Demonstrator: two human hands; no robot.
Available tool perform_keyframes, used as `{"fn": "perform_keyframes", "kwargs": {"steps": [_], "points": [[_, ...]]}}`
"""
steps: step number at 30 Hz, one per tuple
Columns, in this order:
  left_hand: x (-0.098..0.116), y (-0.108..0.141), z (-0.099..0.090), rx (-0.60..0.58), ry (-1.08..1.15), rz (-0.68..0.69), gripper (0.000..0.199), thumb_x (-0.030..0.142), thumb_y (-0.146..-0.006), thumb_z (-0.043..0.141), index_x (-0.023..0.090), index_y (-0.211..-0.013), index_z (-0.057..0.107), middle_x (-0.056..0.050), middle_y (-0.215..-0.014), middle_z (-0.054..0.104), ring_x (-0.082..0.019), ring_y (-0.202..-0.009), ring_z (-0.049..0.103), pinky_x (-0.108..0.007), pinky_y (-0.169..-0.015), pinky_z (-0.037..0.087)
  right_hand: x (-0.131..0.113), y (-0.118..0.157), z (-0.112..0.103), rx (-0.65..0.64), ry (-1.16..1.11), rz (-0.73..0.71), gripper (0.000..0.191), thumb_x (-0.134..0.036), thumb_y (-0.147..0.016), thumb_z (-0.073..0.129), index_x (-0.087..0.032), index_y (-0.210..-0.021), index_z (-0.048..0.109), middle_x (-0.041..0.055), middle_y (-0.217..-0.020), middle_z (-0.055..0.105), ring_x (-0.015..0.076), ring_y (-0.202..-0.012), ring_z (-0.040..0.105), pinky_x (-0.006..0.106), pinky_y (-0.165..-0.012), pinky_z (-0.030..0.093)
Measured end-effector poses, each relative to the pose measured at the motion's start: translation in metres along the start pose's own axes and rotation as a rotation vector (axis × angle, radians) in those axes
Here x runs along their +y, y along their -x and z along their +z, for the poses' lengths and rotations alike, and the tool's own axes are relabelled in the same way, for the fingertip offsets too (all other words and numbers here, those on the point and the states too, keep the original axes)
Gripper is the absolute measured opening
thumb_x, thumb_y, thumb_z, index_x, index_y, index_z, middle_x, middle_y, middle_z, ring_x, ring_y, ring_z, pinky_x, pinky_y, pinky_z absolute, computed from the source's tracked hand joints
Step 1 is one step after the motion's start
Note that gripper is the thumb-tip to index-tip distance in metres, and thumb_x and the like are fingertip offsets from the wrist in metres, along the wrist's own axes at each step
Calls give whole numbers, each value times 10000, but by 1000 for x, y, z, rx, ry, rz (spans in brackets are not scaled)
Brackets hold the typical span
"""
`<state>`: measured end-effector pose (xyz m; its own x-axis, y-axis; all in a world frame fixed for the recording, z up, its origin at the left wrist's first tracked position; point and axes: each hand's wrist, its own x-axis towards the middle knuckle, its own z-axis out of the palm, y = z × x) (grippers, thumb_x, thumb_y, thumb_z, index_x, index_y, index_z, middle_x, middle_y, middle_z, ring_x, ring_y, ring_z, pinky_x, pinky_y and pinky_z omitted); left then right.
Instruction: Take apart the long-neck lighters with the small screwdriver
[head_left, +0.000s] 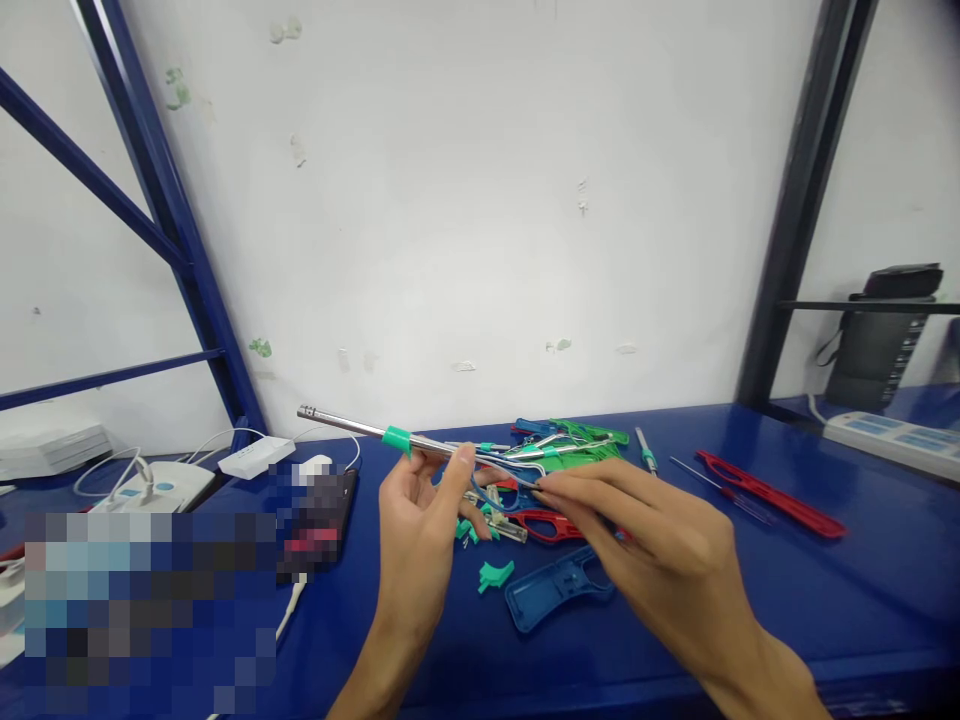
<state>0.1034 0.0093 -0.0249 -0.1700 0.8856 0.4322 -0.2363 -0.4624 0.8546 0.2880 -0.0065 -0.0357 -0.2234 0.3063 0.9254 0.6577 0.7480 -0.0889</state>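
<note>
My left hand (424, 530) is closed on a long metal lighter tube (352, 424) with a green collar (397, 438). The tube tilts, its slotted tip up and to the left. Thin white and grey wires (517, 465) run from its rear end toward my right hand (652, 520). Thumb and fingers of that hand pinch the ends of the wires; the exact spot is partly hidden. Below lie a blue lighter handle half (551, 595) with its hollow side up and a small green trigger piece (495, 575).
Behind my hands lies a pile of green handle halves (585, 445), metal tubes and red parts. A red handle half (780, 495) and a loose tube (646, 450) are on the right. Power strips (900, 445), a phone (341, 520) and cables flank the blue table (825, 620).
</note>
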Motion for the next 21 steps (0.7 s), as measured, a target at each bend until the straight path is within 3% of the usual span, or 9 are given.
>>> {"fn": "perform_keyframes", "kwargs": {"steps": [9,13,21], "points": [[4,1,1,30,-20,30,291,373,-835,814,165,-860,611,8,-750,610,-208,-710,761,-181,-409,490,-2,-1,0,6,-6,10,169,-95,-937,704,-213,-1040,768,22,-933,780,154,-830,735,262,-785,573],[4,1,1,53,-67,47,275,366,-840,804,160,-876,625,-29,-826,674,-197,-677,756,-186,-389,480,-5,-3,2,29,-54,39,170,-82,-936,700,-207,-1036,756,12,-917,782,138,-814,732,244,-778,562],[3,0,3,57,-166,116,265,379,-861,779,154,-915,650,-41,-852,708,-167,-586,732,-194,-377,481,-6,-4,3,-9,-146,188,140,-113,-938,697,-243,-961,745,-38,-905,795,128,-798,744,216,-779,551]]}}
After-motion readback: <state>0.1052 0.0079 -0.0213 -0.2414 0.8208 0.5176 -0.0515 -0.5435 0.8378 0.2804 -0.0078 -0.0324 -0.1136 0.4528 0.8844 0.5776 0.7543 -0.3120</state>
